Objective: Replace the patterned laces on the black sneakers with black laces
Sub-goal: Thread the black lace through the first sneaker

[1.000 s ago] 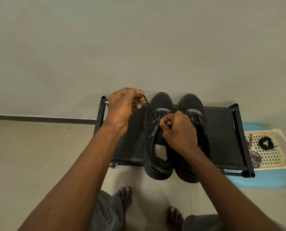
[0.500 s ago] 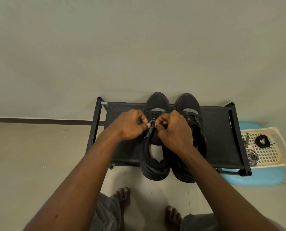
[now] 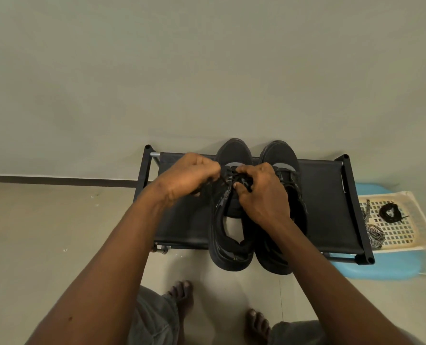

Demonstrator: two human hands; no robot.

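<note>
Two black sneakers stand side by side on a low black rack [image 3: 326, 195], toes toward the wall. Over the left sneaker [image 3: 232, 240], my left hand [image 3: 189, 178] and my right hand [image 3: 261, 192] both pinch the black lace [image 3: 234, 176] at the eyelets near the toe. The right sneaker [image 3: 281, 155] carries a black lace and is partly hidden by my right hand. A coiled black lace [image 3: 389, 213] and black-and-white patterned laces [image 3: 373, 232] lie in a cream tray [image 3: 418, 215] to the right.
The tray sits on a light blue stool [image 3: 381, 270] right of the rack. The wall rises straight behind the rack. My bare feet [image 3: 182, 295] stand on the tiled floor just in front of it.
My left hand came down from its raised pull at the upper left, first meeting my right hand over the left sneaker, then both shifted toward the toe-end eyelets.
</note>
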